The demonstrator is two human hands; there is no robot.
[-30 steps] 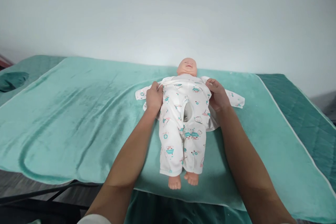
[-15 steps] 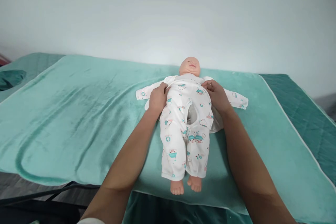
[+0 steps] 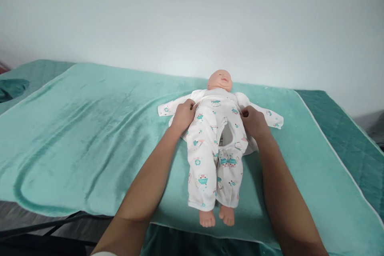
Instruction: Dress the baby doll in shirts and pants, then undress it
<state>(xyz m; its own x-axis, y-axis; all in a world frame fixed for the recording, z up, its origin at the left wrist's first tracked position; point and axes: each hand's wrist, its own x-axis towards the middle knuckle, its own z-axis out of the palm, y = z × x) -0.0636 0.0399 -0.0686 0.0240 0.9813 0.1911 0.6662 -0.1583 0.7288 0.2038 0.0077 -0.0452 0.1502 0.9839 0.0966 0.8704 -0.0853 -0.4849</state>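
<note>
A baby doll (image 3: 220,79) lies on its back on a teal towel (image 3: 90,136), dressed in a white printed romper (image 3: 210,152) with its bare feet toward me. My left hand (image 3: 183,114) pinches the romper fabric at the doll's chest on the left side. On the opposite side of the chest my right hand (image 3: 253,122) grips the cloth with closed fingers. The romper's empty sleeves lie spread out flat to both sides. A gap in the front of the romper shows between my hands.
The towel covers a table with a darker quilted teal cover (image 3: 345,136) showing at the right. A dark green cloth (image 3: 10,88) lies at the far left edge. A pale wall rises behind the table.
Both hands slid down from the doll's shoulders to the sides of its chest, pulling the romper front lower. The view shifted slightly, so the doll sits lower and further right.
</note>
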